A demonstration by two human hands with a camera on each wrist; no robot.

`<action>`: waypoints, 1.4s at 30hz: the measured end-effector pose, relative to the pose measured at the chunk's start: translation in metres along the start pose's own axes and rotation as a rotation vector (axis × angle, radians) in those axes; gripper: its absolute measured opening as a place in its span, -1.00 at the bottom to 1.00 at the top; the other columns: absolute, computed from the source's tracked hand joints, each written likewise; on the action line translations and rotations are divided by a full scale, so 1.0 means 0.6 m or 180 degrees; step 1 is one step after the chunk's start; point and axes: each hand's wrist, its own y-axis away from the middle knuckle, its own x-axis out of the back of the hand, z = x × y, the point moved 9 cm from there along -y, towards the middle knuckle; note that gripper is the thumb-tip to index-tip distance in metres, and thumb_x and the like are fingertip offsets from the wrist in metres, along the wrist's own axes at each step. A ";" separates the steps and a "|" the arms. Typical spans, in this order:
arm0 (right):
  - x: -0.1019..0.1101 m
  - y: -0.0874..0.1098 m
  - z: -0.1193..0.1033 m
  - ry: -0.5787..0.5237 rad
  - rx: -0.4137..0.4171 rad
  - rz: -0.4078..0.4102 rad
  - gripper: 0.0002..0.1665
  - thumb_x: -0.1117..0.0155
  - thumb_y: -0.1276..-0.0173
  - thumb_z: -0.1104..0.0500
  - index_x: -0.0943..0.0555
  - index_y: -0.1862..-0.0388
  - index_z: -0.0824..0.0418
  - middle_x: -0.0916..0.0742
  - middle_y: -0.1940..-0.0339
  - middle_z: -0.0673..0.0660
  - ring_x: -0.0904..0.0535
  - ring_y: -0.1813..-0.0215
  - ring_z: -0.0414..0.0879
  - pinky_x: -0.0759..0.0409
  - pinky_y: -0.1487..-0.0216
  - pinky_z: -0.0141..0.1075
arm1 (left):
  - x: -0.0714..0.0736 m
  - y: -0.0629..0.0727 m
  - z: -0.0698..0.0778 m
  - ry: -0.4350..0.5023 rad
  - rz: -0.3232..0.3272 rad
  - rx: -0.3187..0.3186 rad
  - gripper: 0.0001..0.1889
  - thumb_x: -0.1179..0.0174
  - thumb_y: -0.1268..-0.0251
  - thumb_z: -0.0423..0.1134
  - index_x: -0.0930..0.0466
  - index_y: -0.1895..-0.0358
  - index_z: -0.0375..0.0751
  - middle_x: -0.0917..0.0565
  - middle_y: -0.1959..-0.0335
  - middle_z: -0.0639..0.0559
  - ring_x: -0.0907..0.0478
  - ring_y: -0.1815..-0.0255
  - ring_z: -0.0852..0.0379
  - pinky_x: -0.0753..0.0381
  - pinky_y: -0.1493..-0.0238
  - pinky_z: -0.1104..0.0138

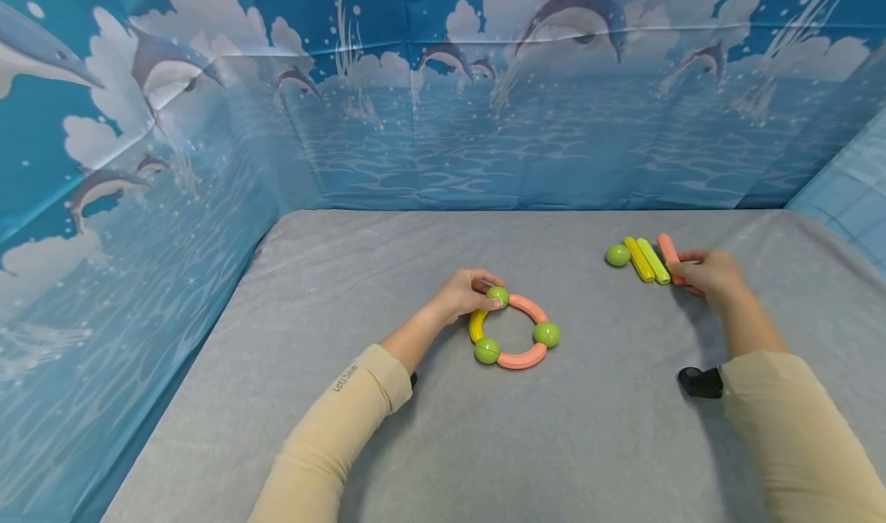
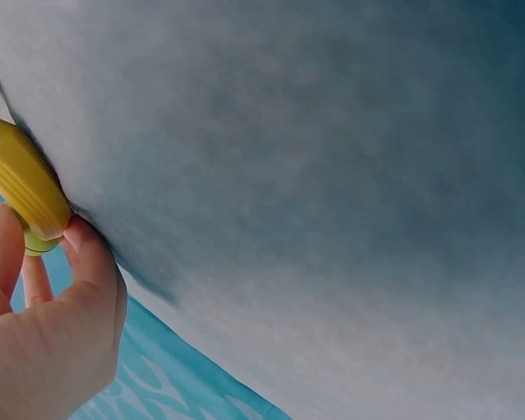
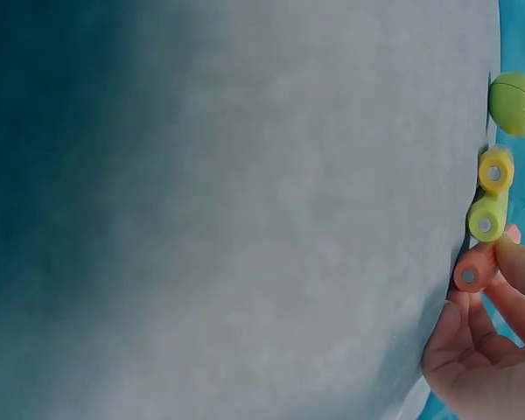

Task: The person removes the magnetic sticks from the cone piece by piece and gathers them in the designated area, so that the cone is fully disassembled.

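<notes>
My left hand [image 1: 460, 294] pinches a green ball [image 1: 497, 295] at the top of a ring lying on the grey cloth. Two salmon curved pieces [image 1: 522, 359], a yellow curved piece [image 1: 476, 327] and two more green balls [image 1: 547, 334] make up the rest of this ring. In the left wrist view, the yellow piece [image 2: 26, 179] partly hides the pinched ball. Over at the right, my right hand [image 1: 716, 274] holds a salmon stick [image 1: 667, 248] between thumb and fingers. A lime stick [image 1: 654, 261] and a yellow stick [image 1: 638, 259] lie beside it.
A loose green ball [image 1: 617, 255] lies left of the sticks. Round silvery discs show in the stick ends in the right wrist view. Grey cloth [image 1: 554, 446] covers the table, and a blue dolphin-print curtain [image 1: 457, 154] stands behind and to the sides.
</notes>
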 end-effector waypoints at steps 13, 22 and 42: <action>-0.001 0.002 -0.005 0.0151 0.0112 0.0055 -0.40 -0.13 -0.35 0.10 -0.35 -0.20 0.51 -0.55 0.23 0.27 -0.47 0.40 -0.11 -0.48 0.47 -0.33 | 0.000 0.001 0.002 -0.0016 0.0012 0.0003 -0.67 -0.29 -0.09 -0.49 -0.65 0.03 -0.22 -0.58 0.12 -0.11 -0.50 0.11 0.03 -0.56 0.15 0.33; 0.000 0.004 -0.004 0.0148 0.0077 -0.0075 -0.35 -0.15 -0.33 0.06 -0.33 -0.22 0.50 -0.60 0.33 0.17 -0.50 0.34 -0.08 -0.47 0.44 -0.36 | 0.000 0.003 0.001 0.0002 0.0017 0.0030 -0.68 -0.29 -0.09 -0.49 -0.66 0.04 -0.21 -0.58 0.14 -0.10 -0.50 0.13 0.04 -0.56 0.17 0.33; 0.003 0.055 -0.081 0.0186 0.0497 -0.0206 -0.23 -0.16 -0.32 -0.13 -0.30 -0.32 0.34 -0.38 -0.18 0.45 -0.40 0.02 0.26 -0.46 0.12 0.13 | -0.004 0.012 0.011 -0.0183 -0.0221 -0.0163 -0.54 -0.26 -0.10 -0.54 -0.52 -0.13 -0.25 -0.52 0.06 -0.17 -0.47 0.11 0.02 -0.53 0.20 0.34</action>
